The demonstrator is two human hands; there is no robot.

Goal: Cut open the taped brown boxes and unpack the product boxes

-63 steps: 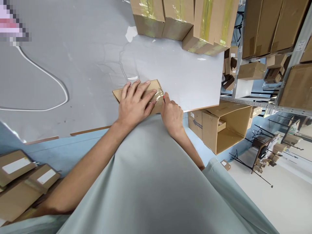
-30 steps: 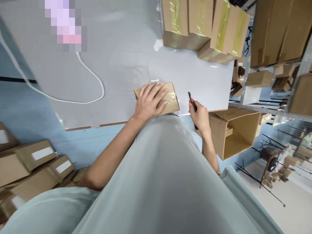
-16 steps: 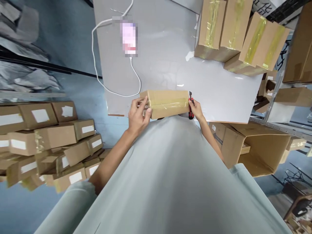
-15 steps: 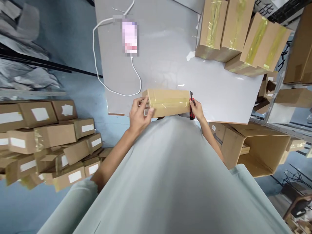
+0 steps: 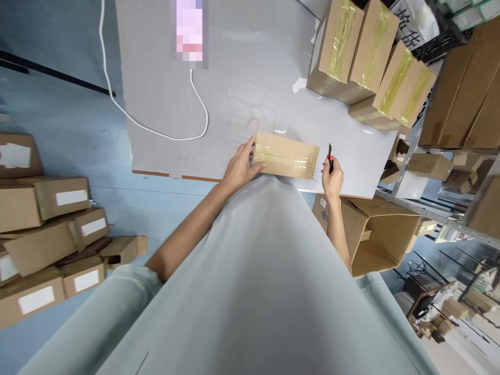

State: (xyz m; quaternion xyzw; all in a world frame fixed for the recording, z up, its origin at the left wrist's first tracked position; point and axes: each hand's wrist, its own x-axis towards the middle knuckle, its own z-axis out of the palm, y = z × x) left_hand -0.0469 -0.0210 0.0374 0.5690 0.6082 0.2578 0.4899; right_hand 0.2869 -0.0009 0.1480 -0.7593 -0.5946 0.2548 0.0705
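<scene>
A small taped cardboard box (image 5: 287, 155) lies at the front edge of the grey table (image 5: 156, 151), close against my shirt. My left hand (image 5: 244, 164) grips its left end, thumb on top and fingers around the far side. Right of the box, apart from it, my right hand (image 5: 332, 174) is closed around a red and black utility knife (image 5: 330, 159), whose tip points away from me.
Several taped boxes (image 5: 355, 52) stand at the table's back right. A blurred phone (image 5: 189, 31) with a white cable (image 5: 205, 122) lies back left. An open carton (image 5: 386, 237) sits beyond the right front edge; labelled boxes (image 5: 58, 198) are piled at the left.
My right hand has moved away from the box's right end with the knife. The box has turned slightly, and my left hand stays on it. The whole view has shifted.
</scene>
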